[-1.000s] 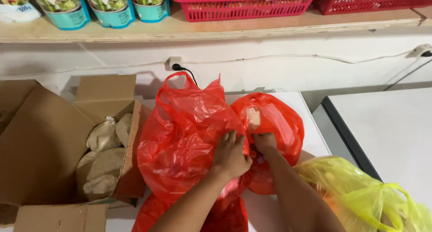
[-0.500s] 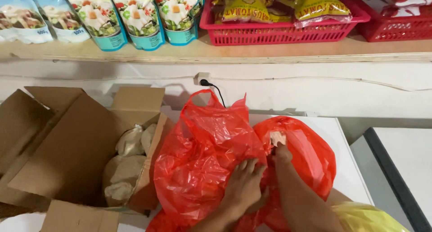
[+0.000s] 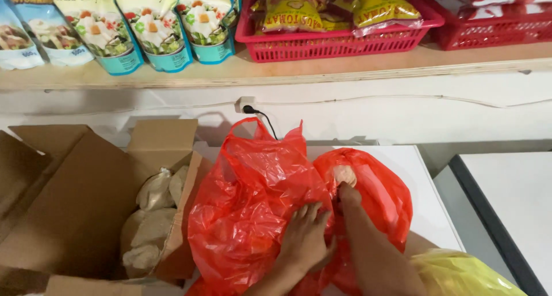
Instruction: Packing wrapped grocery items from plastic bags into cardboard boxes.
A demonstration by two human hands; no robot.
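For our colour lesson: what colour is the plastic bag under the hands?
Red plastic bag, head view.

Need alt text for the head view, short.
Two bare hands work at a red plastic bag on a white surface: left hand flat on it, right hand reaching inside. An open cardboard box sits left.
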